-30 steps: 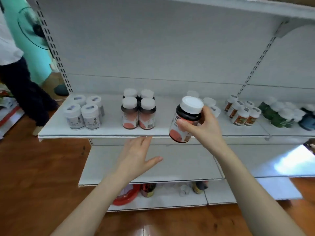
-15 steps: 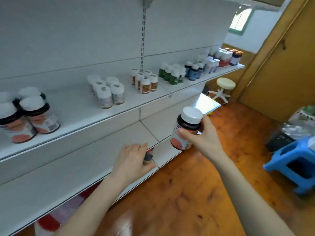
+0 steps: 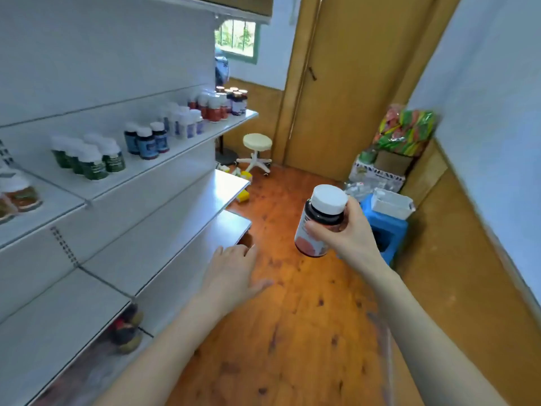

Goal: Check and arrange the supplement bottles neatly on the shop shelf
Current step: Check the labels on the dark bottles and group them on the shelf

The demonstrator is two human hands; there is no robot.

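1. While the right hand [image 3: 351,235] grips the white-capped bottle [image 3: 322,213] over the floor [image 3: 292,332], off the shelf [image 3: 181,212], it looks tilted for a label check
2. Left hand [image 3: 231,273] flat, relaxed, empty

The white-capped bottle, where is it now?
Right of centre in the head view: the right hand holds the bottle, off the shelf, near the blue stool.

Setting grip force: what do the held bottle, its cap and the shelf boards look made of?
Bottle: dark glossy body, plastic or glass, can't tell. Cap: white matte plastic, likely. Shelf boards: white painted sheet metal, probably; thin edges, faint sheen, slotted uprights.
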